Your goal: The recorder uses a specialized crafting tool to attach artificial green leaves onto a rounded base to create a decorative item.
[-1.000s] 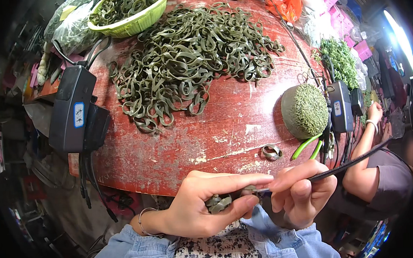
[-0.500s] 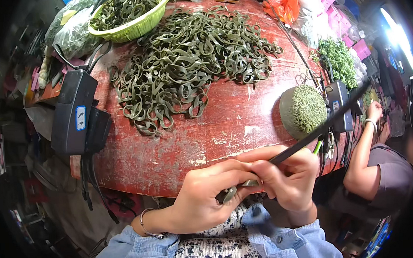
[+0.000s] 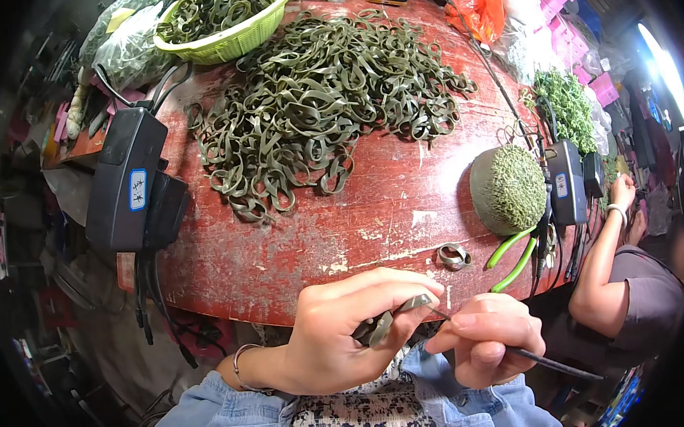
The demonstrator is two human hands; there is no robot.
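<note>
A scuffed red desk (image 3: 283, 254) is seen beyond the left hand (image 3: 339, 328) and right hand (image 3: 492, 337), with a heap of glossy olive-green loops (image 3: 329, 99) piled ahead of the left. A dark slender tool (image 3: 554, 362) is pinched in the right hand; dull green strips (image 3: 379, 329) are gripped, bent, in the curled left. One strip is apparently being worked by the thin tip (image 3: 436, 311); steady hold and fine aim seem called for.
</note>
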